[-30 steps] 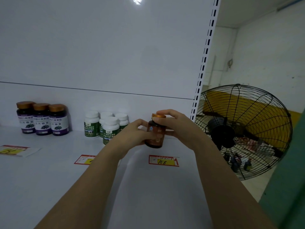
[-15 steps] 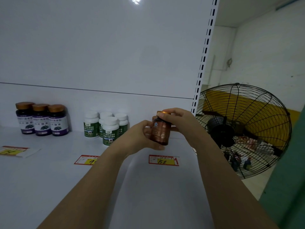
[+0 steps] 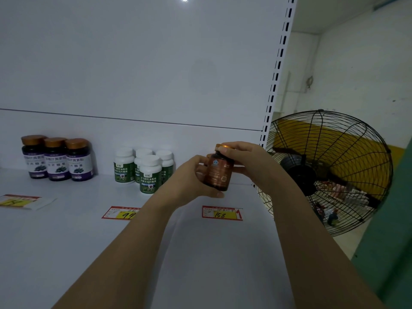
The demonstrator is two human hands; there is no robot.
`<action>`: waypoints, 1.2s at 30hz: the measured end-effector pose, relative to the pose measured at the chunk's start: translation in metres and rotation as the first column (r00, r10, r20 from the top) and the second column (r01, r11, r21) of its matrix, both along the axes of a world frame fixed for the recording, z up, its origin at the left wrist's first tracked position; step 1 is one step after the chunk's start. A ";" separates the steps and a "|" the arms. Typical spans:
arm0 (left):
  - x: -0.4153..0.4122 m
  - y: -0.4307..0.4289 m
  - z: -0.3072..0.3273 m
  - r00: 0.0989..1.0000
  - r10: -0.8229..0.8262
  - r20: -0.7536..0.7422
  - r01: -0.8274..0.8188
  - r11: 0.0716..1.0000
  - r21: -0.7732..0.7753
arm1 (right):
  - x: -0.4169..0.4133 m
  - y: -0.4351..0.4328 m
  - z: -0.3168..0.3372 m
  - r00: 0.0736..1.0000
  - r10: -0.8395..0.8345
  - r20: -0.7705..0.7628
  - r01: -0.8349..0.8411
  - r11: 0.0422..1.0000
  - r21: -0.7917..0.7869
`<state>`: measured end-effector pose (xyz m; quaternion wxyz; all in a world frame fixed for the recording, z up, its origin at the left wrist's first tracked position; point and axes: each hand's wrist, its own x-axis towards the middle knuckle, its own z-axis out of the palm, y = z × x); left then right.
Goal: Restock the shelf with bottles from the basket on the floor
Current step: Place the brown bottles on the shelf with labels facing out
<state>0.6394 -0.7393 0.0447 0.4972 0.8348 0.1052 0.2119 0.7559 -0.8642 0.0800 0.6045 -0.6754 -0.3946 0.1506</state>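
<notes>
Here, brown bottle [image 3: 219,172] gripped between left hand [image 3: 191,179], right hand [image 3: 247,162].

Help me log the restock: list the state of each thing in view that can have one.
brown bottle: capped, slightly tilted, held over the shelf.
left hand: grips the bottle's body.
right hand: pinches its cap.
purple-label bottles: three, capped, upright on the shelf.
white bottles: four, capped, upright, clustered.
fan: blades appear motionless.
158 price tag: flat on the shelf.
</notes>
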 end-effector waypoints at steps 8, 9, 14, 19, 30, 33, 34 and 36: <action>0.001 -0.003 -0.003 1.000 -0.006 -0.005 0.006 0.999 0.049 | -0.005 -0.006 0.011 0.995 -0.021 0.101 0.034 0.991 -0.129; 0.001 -0.004 -0.003 1.000 -0.005 -0.013 0.006 0.997 0.077 | -0.005 -0.007 0.016 0.988 -0.034 0.150 0.061 0.982 -0.179; -0.002 -0.012 0.000 0.994 0.051 -0.097 -0.022 0.961 0.277 | -0.002 -0.010 0.044 0.940 -0.059 0.336 0.179 0.923 -0.339; -0.001 -0.008 -0.021 0.910 0.296 -0.291 -0.052 0.776 0.628 | 0.009 0.006 0.045 0.834 -0.097 0.544 0.373 0.825 -0.424; 0.013 0.002 -0.045 0.833 0.347 -0.431 0.071 0.705 0.706 | 0.032 0.028 -0.007 0.737 -0.150 0.659 0.512 0.760 -0.401; 0.014 0.003 -0.048 0.827 0.366 -0.427 0.072 0.684 0.726 | 0.033 0.027 -0.015 0.747 -0.202 0.634 0.516 0.777 -0.361; 0.014 0.004 -0.050 0.828 0.369 -0.422 0.069 0.679 0.731 | 0.034 0.027 -0.018 0.750 -0.210 0.627 0.514 0.781 -0.354; 0.014 0.003 -0.050 0.831 0.374 -0.412 0.066 0.668 0.741 | 0.035 0.025 -0.022 0.752 -0.205 0.626 0.503 0.792 -0.345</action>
